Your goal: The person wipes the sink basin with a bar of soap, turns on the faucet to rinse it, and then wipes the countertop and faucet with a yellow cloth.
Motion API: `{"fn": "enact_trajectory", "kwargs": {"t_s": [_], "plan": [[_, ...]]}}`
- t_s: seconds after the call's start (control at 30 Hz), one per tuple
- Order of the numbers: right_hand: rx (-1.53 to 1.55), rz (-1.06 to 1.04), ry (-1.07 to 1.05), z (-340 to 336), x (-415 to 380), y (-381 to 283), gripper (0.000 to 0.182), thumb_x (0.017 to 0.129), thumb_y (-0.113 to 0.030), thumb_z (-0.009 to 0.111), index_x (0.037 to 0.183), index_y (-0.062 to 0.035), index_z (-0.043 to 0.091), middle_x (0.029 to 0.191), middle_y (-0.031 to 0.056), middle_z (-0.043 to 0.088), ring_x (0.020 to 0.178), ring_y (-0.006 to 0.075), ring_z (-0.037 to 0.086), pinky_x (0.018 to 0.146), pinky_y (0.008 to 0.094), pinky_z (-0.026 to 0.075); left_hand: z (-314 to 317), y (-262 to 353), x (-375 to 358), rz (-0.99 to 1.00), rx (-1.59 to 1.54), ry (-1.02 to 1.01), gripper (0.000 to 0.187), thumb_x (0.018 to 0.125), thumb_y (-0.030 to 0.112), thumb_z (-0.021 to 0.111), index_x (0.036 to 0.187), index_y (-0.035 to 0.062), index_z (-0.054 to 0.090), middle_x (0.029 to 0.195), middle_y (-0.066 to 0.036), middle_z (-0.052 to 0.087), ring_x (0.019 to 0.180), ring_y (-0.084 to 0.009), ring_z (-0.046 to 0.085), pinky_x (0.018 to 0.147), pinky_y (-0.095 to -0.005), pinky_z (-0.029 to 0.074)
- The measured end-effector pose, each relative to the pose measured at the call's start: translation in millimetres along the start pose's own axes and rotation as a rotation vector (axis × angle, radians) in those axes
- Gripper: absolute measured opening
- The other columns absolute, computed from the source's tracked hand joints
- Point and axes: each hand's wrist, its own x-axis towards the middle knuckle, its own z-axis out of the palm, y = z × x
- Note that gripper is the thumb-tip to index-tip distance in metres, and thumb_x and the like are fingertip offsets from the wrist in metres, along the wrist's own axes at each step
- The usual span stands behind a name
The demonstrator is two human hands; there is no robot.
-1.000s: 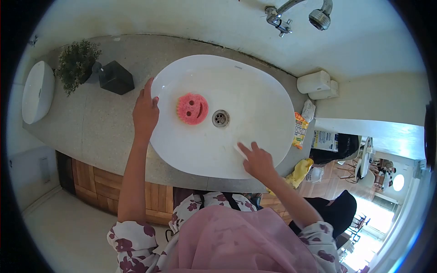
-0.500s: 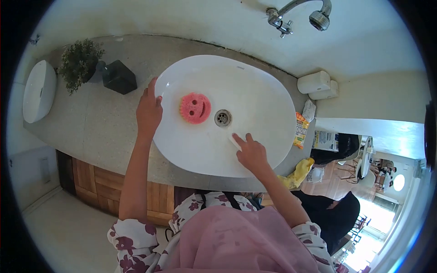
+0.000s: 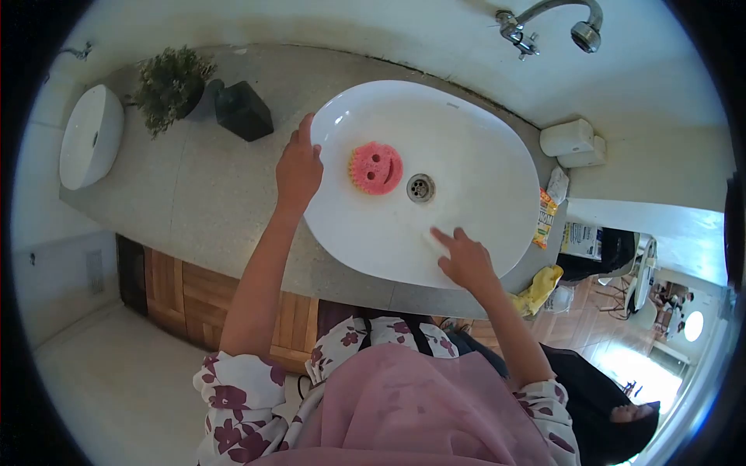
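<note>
A white oval sink (image 3: 497, 147) sits on the grey counter. My left hand (image 3: 299, 175) grips its left rim, thumb on the inner side and fingers along the edge. My right hand (image 3: 468, 260) is low inside the basin, on the near slope right of the drain (image 3: 420, 188). Its fingers press a small white pad (image 3: 437, 239) against the surface; the pad blends with the white basin and is mostly covered. A pink round smiley-face sponge (image 3: 376, 168) lies in the basin left of the drain, touched by neither hand.
A dark soap bottle (image 3: 245, 113) and a potted plant (image 3: 167, 89) stand left on the counter (image 3: 210, 186). Above right, a faucet (image 3: 556, 23) juts from the wall. Along the right are paper rolls (image 3: 571, 141), a yellow packet (image 3: 545, 217) and a yellow cloth (image 3: 538, 289). A person in black (image 3: 598, 396) is at right.
The view has shifted, so the sink and counter items appear farther right and slightly higher. My right hand has slid slightly down the basin, away from the drain; my left hand stays on the rim.
</note>
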Motion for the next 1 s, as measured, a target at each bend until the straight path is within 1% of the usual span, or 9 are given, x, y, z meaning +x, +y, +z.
{"fn": "enact_trajectory", "kwargs": {"t_s": [0.07, 0.17, 0.27, 0.37, 0.5, 0.57, 0.67, 0.77, 1.0], "plan": [[-0.114, -0.028, -0.22, -21.4, -28.1, 0.0, 0.059, 0.077, -0.016, 0.06, 0.135, -0.0231, 0.051, 0.106, 0.0163, 0.055, 0.084, 0.0364, 0.065, 0.073, 0.0467, 0.055, -1.0, 2.5, 1.9, 0.015, -0.041, 0.013, 0.058, 0.087, 0.005, 0.056, 0.14, 0.015, 0.035, 0.117, -0.018, 0.058, 0.104, -0.0379, 0.059, 0.083, -0.0468, 0.049], [-0.11, 0.033, -0.253, -31.3, -43.6, 4.3, 0.059, 0.077, -0.014, 0.06, 0.134, -0.023, 0.051, 0.108, 0.0162, 0.055, 0.085, 0.0366, 0.065, 0.072, 0.0477, 0.055, -8.0, 7.2, 3.2, -0.011, -0.079, -0.025, 0.057, 0.088, 0.005, 0.056, 0.14, 0.0151, 0.036, 0.121, -0.017, 0.056, 0.109, -0.0372, 0.057, 0.085, -0.0463, 0.05], [-0.075, 0.118, 0.02, 13.9, -5.7, 8.6, 0.06, 0.076, -0.016, 0.06, 0.134, -0.0227, 0.052, 0.11, 0.0159, 0.055, 0.084, 0.0371, 0.066, 0.072, 0.048, 0.055, -11.9, 13.1, 1.2, -0.052, 0.011, -0.072, 0.058, 0.088, 0.004, 0.056, 0.14, 0.0153, 0.036, 0.125, -0.015, 0.053, 0.115, -0.0358, 0.053, 0.088, -0.0453, 0.05], [-0.048, 0.199, 0.072, 15.9, 19.4, -1.8, 0.062, 0.075, -0.016, 0.061, 0.136, -0.0227, 0.05, 0.111, 0.0165, 0.054, 0.082, 0.038, 0.066, 0.072, 0.0482, 0.056, -13.8, 14.8, 3.2, -0.044, -0.02, -0.077, 0.058, 0.088, 0.003, 0.056, 0.141, 0.0149, 0.036, 0.131, -0.014, 0.049, 0.12, -0.0342, 0.049, 0.091, -0.0448, 0.049], [-0.104, 0.126, -0.04, 5.4, -19.1, -5.5, 0.063, 0.076, -0.015, 0.061, 0.137, -0.0219, 0.049, 0.11, 0.0172, 0.054, 0.081, 0.038, 0.066, 0.071, 0.0479, 0.056, -13.6, 13.2, 4.4, -0.052, -0.06, -0.093, 0.06, 0.087, 0.0, 0.057, 0.141, 0.0134, 0.035, 0.136, -0.013, 0.045, 0.126, -0.0331, 0.043, 0.097, -0.0438, 0.046], [-0.076, 0.26, -0.207, -11.3, -30.0, -17.6, 0.063, 0.078, -0.017, 0.061, 0.139, -0.0241, 0.047, 0.107, 0.0172, 0.053, 0.087, 0.0385, 0.064, 0.079, 0.0496, 0.053, -13.0, 11.6, 2.7, -0.047, -0.08, -0.094, 0.06, 0.086, -0.001, 0.057, 0.141, 0.0127, 0.035, 0.137, -0.013, 0.043, 0.129, -0.0329, 0.041, 0.099, -0.0435, 0.045], [0.018, 0.34, 0.098, 26.2, 5.9, -13.2, 0.063, 0.078, -0.017, 0.061, 0.139, -0.0244, 0.047, 0.106, 0.0175, 0.053, 0.088, 0.039, 0.064, 0.079, 0.0493, 0.053, -11.5, 9.2, 3.4, 0.028, -0.073, -0.065, 0.061, 0.085, -0.003, 0.057, 0.141, 0.0113, 0.035, 0.14, -0.014, 0.042, 0.132, -0.0335, 0.038, 0.102, -0.0432, 0.042], [0.129, 0.332, 0.189, 26.3, 32.7, -2.7, 0.063, 0.078, -0.017, 0.061, 0.139, -0.0244, 0.047, 0.105, 0.0181, 0.053, 0.087, 0.0402, 0.063, 0.079, 0.0497, 0.053, -12.1, 11.4, 6.9, -0.008, -0.116, -0.094, 0.062, 0.085, -0.004, 0.057, 0.141, 0.0101, 0.035, 0.141, -0.015, 0.041, 0.132, -0.0349, 0.038, 0.103, -0.0442, 0.041], [0.066, 0.318, -0.004, 22.2, -18.5, -17.2, 0.065, 0.079, -0.017, 0.061, 0.142, -0.0245, 0.044, 0.104, 0.0195, 0.052, 0.085, 0.0415, 0.063, 0.078, 0.0502, 0.053, -11.1, 9.7, 6.0, 0.008, -0.141, -0.078, 0.063, 0.084, -0.006, 0.058, 0.14, 0.0095, 0.036, 0.138, -0.017, 0.043, 0.13, -0.0374, 0.038, 0.102, -0.0457, 0.04]]}}
